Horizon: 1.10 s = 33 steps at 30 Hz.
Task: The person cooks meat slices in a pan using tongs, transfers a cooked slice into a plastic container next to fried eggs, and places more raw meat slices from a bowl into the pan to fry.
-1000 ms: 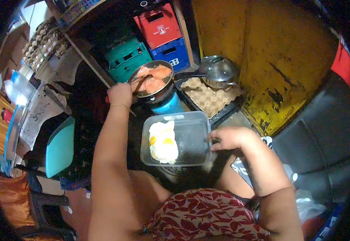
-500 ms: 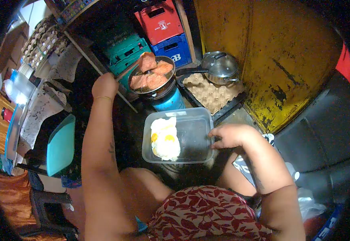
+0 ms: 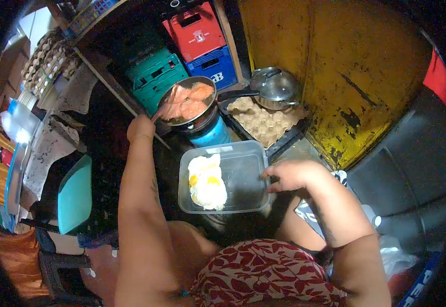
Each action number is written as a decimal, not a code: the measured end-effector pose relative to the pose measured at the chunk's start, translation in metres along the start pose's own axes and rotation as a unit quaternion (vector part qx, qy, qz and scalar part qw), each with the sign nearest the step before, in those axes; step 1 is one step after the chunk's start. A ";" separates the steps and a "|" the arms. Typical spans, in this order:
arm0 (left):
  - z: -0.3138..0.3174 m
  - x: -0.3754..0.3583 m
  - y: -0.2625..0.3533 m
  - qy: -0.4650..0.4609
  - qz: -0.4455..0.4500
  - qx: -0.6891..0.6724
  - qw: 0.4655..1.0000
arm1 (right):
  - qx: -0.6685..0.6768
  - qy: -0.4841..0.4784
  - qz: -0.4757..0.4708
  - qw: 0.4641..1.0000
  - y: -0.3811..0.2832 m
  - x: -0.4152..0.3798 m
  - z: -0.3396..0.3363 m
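Pink-orange slices (image 3: 193, 108) lie in a round dark frying pan (image 3: 214, 88) on a small stove with a blue body (image 3: 210, 135). My left hand (image 3: 141, 129) is closed round the handle of a utensil (image 3: 160, 113) that reaches over the pan's left edge; its far end is hard to make out among the slices. Below the pan sits a clear plastic container (image 3: 246, 205) with fried eggs (image 3: 208, 185) on its left side. My right hand (image 3: 290, 175) holds the container's right rim, thumb and fingers bent at the edge.
A lidded pot (image 3: 275, 88) stands on an egg carton tray (image 3: 264, 121) right of the stove. Behind are green (image 3: 157, 77), red (image 3: 196, 31) and blue (image 3: 214, 68) crates. A yellow panel (image 3: 346, 82) rises at the right, a teal lid (image 3: 75, 195) at the left.
My left hand has moved lower and a little right. The slice that was lifted above the pan is now down among the others. My right hand stays at the container's rim.
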<state>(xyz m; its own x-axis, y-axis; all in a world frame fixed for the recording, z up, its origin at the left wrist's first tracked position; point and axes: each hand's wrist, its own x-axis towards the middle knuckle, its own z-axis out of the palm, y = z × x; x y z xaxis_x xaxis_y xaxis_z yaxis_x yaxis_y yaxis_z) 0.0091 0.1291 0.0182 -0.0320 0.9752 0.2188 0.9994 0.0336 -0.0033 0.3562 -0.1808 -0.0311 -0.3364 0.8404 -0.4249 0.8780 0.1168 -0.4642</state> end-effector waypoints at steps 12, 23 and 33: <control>-0.055 -0.061 -0.021 0.026 0.083 0.102 0.991 | 0.002 0.006 -0.030 1.000 0.003 0.004 0.003; -0.094 -0.112 -0.005 0.050 0.155 0.081 0.983 | 0.011 -0.003 -0.046 0.999 0.006 0.002 0.005; -0.086 -0.116 0.025 -0.011 0.173 0.071 0.982 | 0.005 -0.017 0.032 0.999 -0.013 -0.009 -0.001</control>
<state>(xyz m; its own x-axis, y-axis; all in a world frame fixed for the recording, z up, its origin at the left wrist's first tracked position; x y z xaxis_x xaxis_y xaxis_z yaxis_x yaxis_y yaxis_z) 0.0391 -0.0020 0.0767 0.3076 0.9380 0.1594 0.9390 -0.2722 -0.2103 0.3479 -0.1897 -0.0206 -0.2918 0.8274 -0.4798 0.8946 0.0587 -0.4429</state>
